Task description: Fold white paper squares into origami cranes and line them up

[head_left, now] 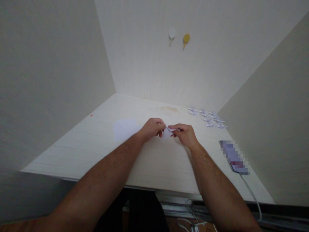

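A small folded piece of white paper (168, 132) is held between my two hands above the middle of the table. My left hand (155, 126) pinches its left edge between thumb and fingers. On the other side, my right hand (184, 132) grips the paper with thumb and fingertips. The fingers cover part of the paper, so its full shape is hidden. Left of my left hand lies a stack or sheet of white paper (124, 128), flat on the table. Several folded paper cranes (209, 119) sit in a group at the back right.
The white table (154, 170) is enclosed by walls on three sides. A phone (233, 158), pixelated, lies at the right with a white cable (252, 191) running over the front edge. Two hooks, one white (172, 33) and one yellow (186, 38), hang on the back wall.
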Tool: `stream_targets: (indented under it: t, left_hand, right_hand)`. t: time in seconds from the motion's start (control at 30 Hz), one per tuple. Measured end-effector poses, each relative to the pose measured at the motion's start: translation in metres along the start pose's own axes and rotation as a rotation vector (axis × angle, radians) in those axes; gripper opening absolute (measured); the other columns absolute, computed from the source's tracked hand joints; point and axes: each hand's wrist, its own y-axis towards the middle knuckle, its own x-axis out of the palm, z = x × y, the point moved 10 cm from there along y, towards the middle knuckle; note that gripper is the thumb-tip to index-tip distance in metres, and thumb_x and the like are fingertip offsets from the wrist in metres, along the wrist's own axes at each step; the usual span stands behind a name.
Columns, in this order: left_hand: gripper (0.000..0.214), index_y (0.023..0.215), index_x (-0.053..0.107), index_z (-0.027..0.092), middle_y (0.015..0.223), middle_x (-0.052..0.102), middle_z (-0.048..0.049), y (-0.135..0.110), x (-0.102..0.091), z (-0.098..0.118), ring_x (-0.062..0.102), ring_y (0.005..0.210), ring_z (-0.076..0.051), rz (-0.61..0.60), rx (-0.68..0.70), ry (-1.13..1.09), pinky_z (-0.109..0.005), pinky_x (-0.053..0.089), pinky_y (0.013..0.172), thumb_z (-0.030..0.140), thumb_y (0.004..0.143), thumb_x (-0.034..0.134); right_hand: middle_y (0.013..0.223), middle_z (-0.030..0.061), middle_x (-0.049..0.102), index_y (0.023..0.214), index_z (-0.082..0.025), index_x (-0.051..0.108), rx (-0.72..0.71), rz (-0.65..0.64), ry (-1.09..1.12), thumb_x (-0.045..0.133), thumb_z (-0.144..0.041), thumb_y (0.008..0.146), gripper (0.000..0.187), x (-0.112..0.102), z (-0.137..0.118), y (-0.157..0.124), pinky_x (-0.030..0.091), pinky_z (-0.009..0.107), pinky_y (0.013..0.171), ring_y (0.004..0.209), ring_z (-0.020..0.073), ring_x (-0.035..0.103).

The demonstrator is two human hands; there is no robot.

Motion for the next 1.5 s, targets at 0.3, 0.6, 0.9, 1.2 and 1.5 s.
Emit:
stream_targets:
  t: [0.3,0.6,0.9,1.2,1.5]
  left_hand:
    - [0.012,0.059,0.053,0.017,0.044,0.047,0.0049,-0.002,-0.003,0.005,0.037,0.036,-0.005,0.039,0.012,-0.155,-0.022,0.019,0.039,0.020,0.064,0.063]
    - [0.013,0.060,0.055,0.017,0.044,0.047,0.0041,-0.003,0.002,0.003,0.038,0.036,-0.006,0.002,0.003,-0.194,-0.022,0.019,0.039,0.022,0.064,0.065]
    - [0.012,0.063,0.060,0.015,0.044,0.048,0.0039,-0.002,0.000,0.005,0.038,0.039,-0.006,0.021,0.035,-0.063,-0.022,0.023,0.042,0.023,0.065,0.069]
    - [0.018,0.069,0.065,0.013,0.047,0.051,0.0039,-0.006,0.009,0.013,0.040,0.042,-0.006,-0.074,0.128,0.149,-0.020,0.026,0.042,0.030,0.068,0.071]
    - [0.012,0.065,0.063,0.013,0.045,0.050,0.0038,-0.005,0.006,0.014,0.040,0.041,-0.006,-0.059,0.107,0.152,-0.020,0.025,0.042,0.024,0.066,0.069]
  right_hand:
    - [0.059,0.0010,0.069,0.070,-0.020,0.075,0.028,0.011,0.110,0.068,-0.022,0.064,0.010,0.001,-0.010,-0.001,0.055,0.028,0.056,0.054,0.0142,0.065]
    - [0.061,0.0008,0.070,0.069,-0.020,0.075,0.004,0.023,0.073,0.068,-0.022,0.064,0.008,-0.003,-0.010,0.000,0.055,0.027,0.055,0.054,0.0141,0.065]
    - [0.064,0.0021,0.070,0.070,-0.019,0.074,-0.023,0.001,0.001,0.066,-0.023,0.065,0.011,-0.002,-0.011,-0.001,0.053,0.027,0.058,0.058,0.0141,0.065]
    - [0.058,-0.0002,0.063,0.069,-0.016,0.068,0.120,-0.057,-0.056,0.067,-0.039,0.071,0.023,0.002,0.000,0.001,0.047,0.024,0.051,0.051,0.0110,0.056]
    - [0.057,-0.0015,0.059,0.068,-0.017,0.062,0.109,-0.145,-0.195,0.063,-0.036,0.076,0.021,0.011,0.002,-0.001,0.039,0.022,0.047,0.050,0.0101,0.053]
